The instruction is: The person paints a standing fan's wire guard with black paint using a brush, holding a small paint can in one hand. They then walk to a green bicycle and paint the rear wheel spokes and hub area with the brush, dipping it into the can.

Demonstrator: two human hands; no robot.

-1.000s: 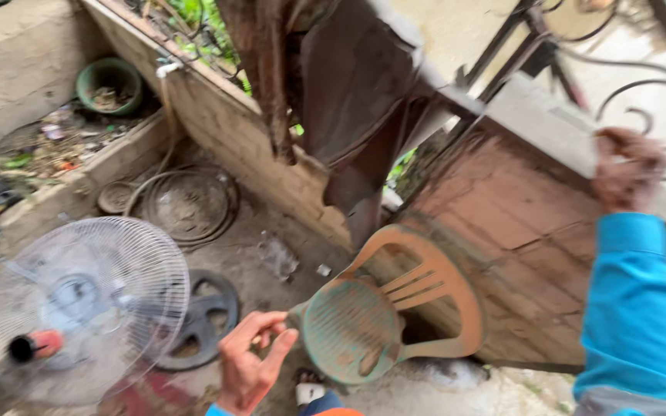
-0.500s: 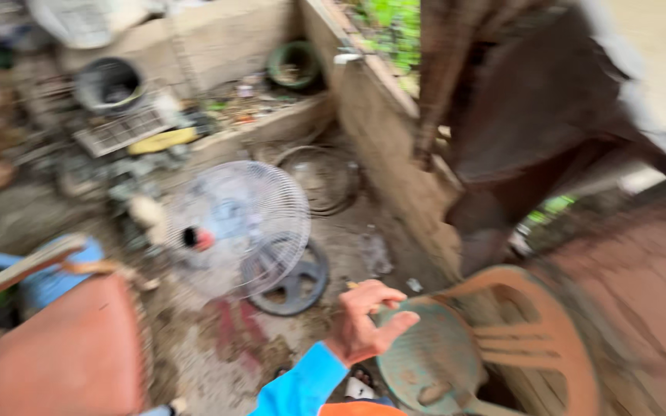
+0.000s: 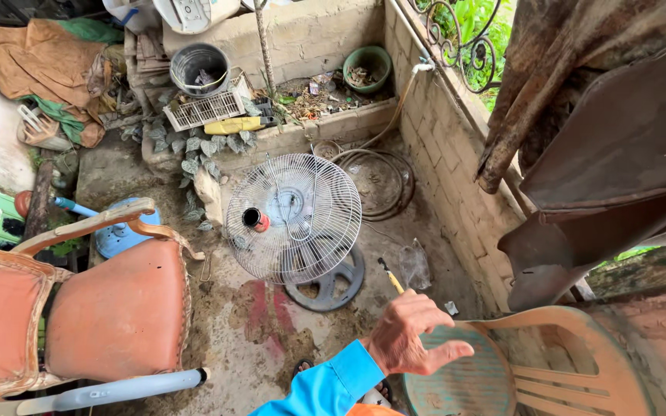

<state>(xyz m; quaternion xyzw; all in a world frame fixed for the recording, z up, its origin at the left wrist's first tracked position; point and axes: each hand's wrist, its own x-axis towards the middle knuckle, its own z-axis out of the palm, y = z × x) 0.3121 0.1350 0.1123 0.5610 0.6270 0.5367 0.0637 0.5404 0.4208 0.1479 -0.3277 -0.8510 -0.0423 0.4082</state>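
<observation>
Since half a second ago the view has steadied and swung left, so the orange armchair (image 3: 109, 316) now fills the lower left, and the left hand (image 3: 414, 339) has moved lower right and now hovers over the plastic chair (image 3: 502, 370), where earlier it was above the bare floor. That hand, in a blue sleeve, has its fingers spread and loosely curled, gripping nothing; the thumb reaches toward the chair's teal seat. The right hand is out of view. The plastic chair stands in the bottom right corner, seat toward the hand and slatted tan back running off to the right, so its long axis lies roughly left to right. Just beyond the hand a fan (image 3: 294, 216) stands on its round dark base, its wire cage tilted upward and its red hub exposed. The ground is a dirty, stained concrete floor (image 3: 256, 339) in a small yard hemmed by a brick wall (image 3: 449, 154), with pots, a bucket, coiled hose and rubbish along the back.
</observation>
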